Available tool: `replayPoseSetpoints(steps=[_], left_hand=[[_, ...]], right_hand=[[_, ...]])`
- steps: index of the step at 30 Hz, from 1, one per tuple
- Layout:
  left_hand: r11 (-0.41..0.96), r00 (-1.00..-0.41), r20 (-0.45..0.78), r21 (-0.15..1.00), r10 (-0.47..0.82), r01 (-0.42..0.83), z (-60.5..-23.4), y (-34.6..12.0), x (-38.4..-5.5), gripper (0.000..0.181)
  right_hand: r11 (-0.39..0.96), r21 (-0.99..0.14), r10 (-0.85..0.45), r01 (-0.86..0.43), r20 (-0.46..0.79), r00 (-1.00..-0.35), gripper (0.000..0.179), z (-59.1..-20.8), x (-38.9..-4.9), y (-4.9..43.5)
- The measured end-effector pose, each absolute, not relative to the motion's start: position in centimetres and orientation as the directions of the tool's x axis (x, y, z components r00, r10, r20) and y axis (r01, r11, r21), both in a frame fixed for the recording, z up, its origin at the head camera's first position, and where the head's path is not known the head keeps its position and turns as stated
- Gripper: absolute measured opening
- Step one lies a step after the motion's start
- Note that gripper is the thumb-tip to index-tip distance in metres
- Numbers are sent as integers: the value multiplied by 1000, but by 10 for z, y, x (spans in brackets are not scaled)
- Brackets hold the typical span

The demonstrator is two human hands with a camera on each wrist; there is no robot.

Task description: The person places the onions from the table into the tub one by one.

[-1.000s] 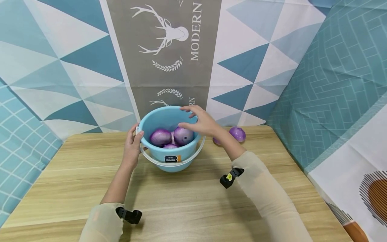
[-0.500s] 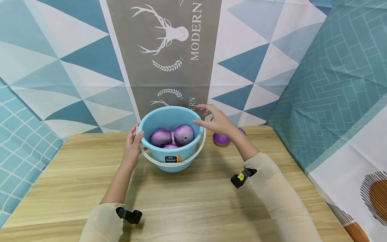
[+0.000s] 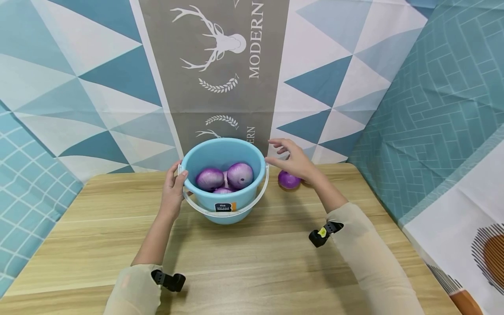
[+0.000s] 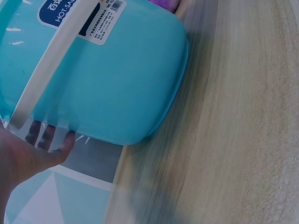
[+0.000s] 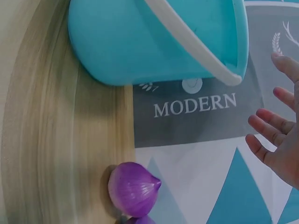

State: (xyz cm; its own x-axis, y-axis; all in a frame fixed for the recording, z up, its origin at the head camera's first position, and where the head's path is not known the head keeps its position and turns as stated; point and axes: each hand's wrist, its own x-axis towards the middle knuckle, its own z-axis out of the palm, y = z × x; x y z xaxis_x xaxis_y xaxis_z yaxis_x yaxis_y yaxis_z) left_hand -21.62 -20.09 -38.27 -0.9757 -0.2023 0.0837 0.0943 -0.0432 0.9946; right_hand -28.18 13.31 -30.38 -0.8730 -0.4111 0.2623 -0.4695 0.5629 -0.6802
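Observation:
A light-blue bucket (image 3: 220, 201) with a white handle (image 3: 232, 214) stands on the wooden table, several purple onions (image 3: 239, 175) inside it. My left hand (image 3: 172, 190) holds the bucket's left side near the rim; in the left wrist view its fingers lie against the outer wall. My right hand (image 3: 293, 161) is in the air just right of the rim, fingers spread and holding nothing. Below it, another purple onion (image 3: 289, 180) rests on the table, with one more mostly hidden behind the right wrist. The right wrist view shows the nearer onion (image 5: 134, 189) beside a second.
The wooden table (image 3: 244, 262) ends at a back wall covered with patterned cloth (image 3: 315, 65). A teal cloth (image 3: 437, 109) hangs along the right side. The bucket's white handle hangs down in front of it.
My right hand has moved right, from over the bucket's opening to outside its rim, now above the onions on the table. The left hand and bucket have stayed put.

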Motion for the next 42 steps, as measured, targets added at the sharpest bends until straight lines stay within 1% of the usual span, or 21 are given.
replayPoseSetpoints(steps=[7, 15, 19, 26, 31, 36, 42], left_hand=[[-32, -976, 84, 995, -201, 92, -383, -201, -217, 52], [-31, -976, 83, 995, -202, 91, -383, -202, -217, 51], [-39, -975, 89, 994, -204, 99, -383, -202, -217, 52], [-44, -974, 94, 993, -208, 105, -384, -202, -219, 51], [-46, -973, 99, 993, -210, 111, -384, -202, -219, 50], [-44, -971, 99, 993, -216, 111, -384, -201, -219, 51], [-39, -971, 97, 993, -216, 108, -384, -201, -219, 51]], right_hand=[[585, -688, -379, -431, 238, -894, 64, -314, -284, 144], [602, -675, -350, -427, 258, -901, 58, -330, -290, 157], [627, -669, -318, -399, 248, -915, 57, -338, -292, 162], [636, -692, -266, -341, 218, -939, 60, -354, -295, 172], [630, -712, -241, -310, 201, -950, 59, -366, -297, 179], [623, -725, -215, -294, 203, -955, 60, -378, -300, 183], [644, -705, -197, -296, 221, -955, 61, -392, -305, 185]])
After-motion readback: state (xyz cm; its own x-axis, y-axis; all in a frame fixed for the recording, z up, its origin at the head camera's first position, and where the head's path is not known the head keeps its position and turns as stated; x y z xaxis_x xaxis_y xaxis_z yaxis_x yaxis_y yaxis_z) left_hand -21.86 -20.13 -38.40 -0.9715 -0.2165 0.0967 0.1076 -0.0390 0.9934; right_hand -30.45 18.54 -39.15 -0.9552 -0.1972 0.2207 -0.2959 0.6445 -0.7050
